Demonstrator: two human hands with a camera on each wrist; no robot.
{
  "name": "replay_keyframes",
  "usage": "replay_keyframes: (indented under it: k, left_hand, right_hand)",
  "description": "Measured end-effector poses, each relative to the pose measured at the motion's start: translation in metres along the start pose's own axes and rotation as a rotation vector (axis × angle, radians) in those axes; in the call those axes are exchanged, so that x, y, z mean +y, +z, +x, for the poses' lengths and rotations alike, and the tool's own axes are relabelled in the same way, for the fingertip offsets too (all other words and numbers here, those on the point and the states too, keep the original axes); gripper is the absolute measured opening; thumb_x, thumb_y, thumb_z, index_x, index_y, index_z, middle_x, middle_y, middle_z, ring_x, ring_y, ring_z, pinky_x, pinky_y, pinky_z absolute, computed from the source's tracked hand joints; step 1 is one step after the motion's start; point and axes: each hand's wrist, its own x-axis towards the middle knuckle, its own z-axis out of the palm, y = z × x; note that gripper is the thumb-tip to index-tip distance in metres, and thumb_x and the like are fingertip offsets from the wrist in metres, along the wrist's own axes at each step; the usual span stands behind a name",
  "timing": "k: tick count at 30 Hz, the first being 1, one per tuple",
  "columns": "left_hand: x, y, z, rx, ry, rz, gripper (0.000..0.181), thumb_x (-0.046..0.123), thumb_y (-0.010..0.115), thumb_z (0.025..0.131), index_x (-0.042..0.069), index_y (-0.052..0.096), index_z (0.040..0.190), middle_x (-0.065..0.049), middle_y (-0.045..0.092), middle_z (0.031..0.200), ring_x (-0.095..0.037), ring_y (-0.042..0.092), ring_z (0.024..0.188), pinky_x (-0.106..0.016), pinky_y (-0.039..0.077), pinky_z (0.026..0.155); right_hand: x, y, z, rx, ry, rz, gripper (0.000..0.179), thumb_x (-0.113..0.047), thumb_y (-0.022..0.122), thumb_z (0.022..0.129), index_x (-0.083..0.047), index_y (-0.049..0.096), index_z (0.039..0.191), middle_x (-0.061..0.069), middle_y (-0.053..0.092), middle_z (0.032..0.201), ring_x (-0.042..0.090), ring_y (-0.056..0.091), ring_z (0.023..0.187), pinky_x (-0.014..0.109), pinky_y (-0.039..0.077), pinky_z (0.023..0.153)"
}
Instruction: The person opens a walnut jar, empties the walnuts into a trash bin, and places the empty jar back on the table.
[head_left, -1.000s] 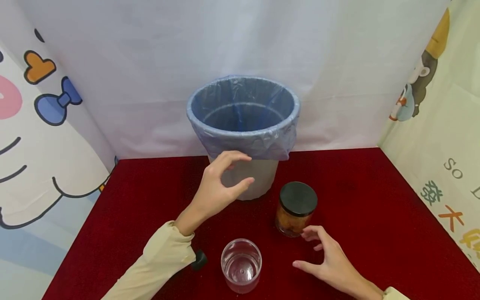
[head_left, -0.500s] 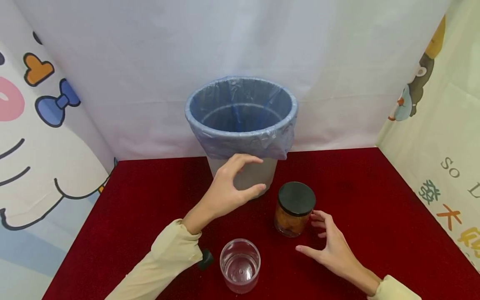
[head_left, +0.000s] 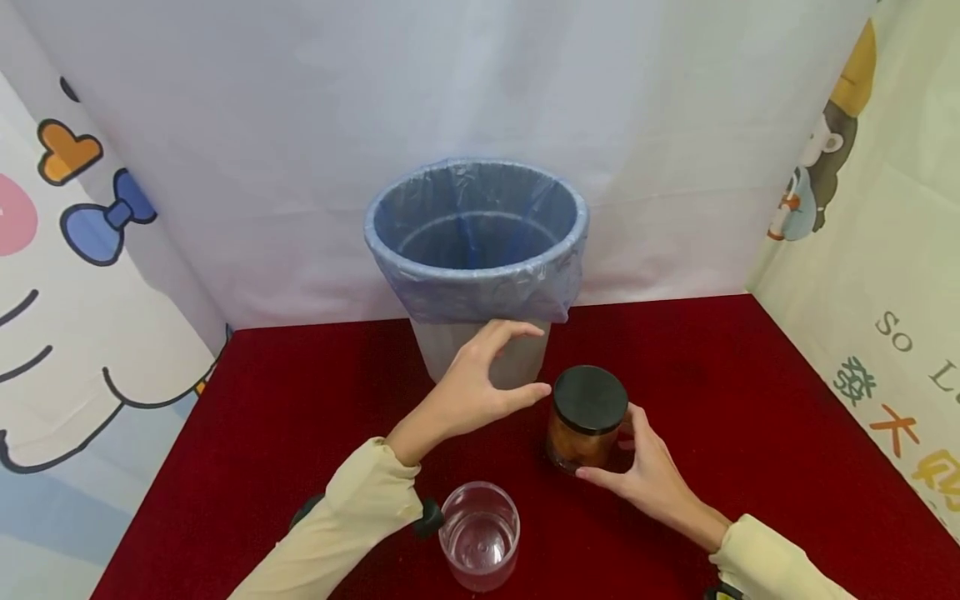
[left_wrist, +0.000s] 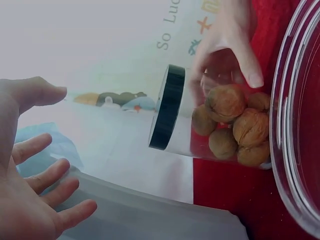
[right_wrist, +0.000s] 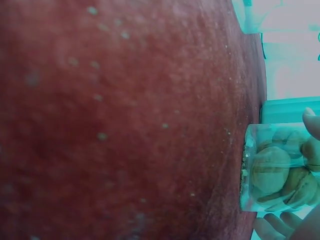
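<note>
A clear jar of walnuts [head_left: 579, 448] with a black lid [head_left: 591, 400] stands upright on the red cloth, right of centre. My right hand [head_left: 660, 483] holds it low from the right, thumb at the near side and fingers behind. The left wrist view shows several brown walnuts [left_wrist: 251, 126] through its wall. My left hand [head_left: 480, 387] is raised on the jar's left, fingers spread in a wide C with the thumb tip right beside the lid. Nothing lies in that hand.
Behind the left hand stands a pale bin with a blue bag over its rim [head_left: 480, 273]. A clear round container [head_left: 480, 546] stands at the front, close to the left sleeve [head_left: 352, 508]. White and printed curtains [head_left: 660, 167] border the red-covered table [head_left: 750, 433].
My right hand has moved in from the right and now lies around the jar. My left hand has shifted right and slightly nearer, toward the lid. The jar stays in place.
</note>
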Motion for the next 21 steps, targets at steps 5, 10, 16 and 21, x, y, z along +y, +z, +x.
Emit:
replay_keyframes:
  k: [5, 10, 16, 21]
  left_hand:
    - [-0.002, 0.006, 0.004, -0.034, 0.006, 0.009, 0.057, 0.032, 0.076, 0.079, 0.021, 0.051, 0.129, 0.005, 0.048, 0.131, -0.011, 0.042, 0.123, -0.038, 0.04, 0.097]
    - [-0.001, 0.012, 0.006, -0.083, 0.014, 0.008, 0.059, 0.03, 0.077, 0.078, 0.021, 0.05, 0.13, 0.004, 0.047, 0.135, -0.01, 0.04, 0.126, -0.039, 0.04, 0.098]
    - [0.0, 0.02, 0.007, -0.118, 0.031, 0.019, 0.062, 0.03, 0.077, 0.077, 0.02, 0.049, 0.131, 0.003, 0.045, 0.137, -0.011, 0.039, 0.128, -0.036, 0.039, 0.099]
    - [0.001, 0.023, 0.008, -0.135, 0.04, 0.032, 0.062, 0.031, 0.078, 0.077, 0.021, 0.048, 0.131, 0.005, 0.045, 0.137, -0.01, 0.039, 0.127, -0.035, 0.039, 0.099]
  right_hand:
    - [0.004, 0.004, 0.008, -0.025, 0.036, 0.028, 0.095, -0.031, 0.086, 0.068, -0.012, 0.028, 0.14, 0.004, 0.051, 0.122, 0.02, 0.055, 0.106, 0.039, 0.048, 0.085]
    - [0.009, 0.009, 0.012, -0.032, 0.034, 0.053, 0.098, -0.035, 0.087, 0.065, -0.012, 0.027, 0.139, 0.005, 0.051, 0.126, 0.022, 0.054, 0.112, 0.046, 0.044, 0.09]
    - [0.006, 0.011, 0.014, 0.003, -0.001, 0.063, 0.105, -0.028, 0.09, 0.061, -0.014, 0.026, 0.143, 0.006, 0.049, 0.132, 0.023, 0.052, 0.116, 0.047, 0.043, 0.093]
    - [0.004, 0.01, 0.014, 0.042, -0.035, 0.035, 0.099, -0.025, 0.092, 0.059, -0.014, 0.033, 0.138, 0.003, 0.053, 0.126, 0.019, 0.055, 0.11, 0.035, 0.047, 0.088]
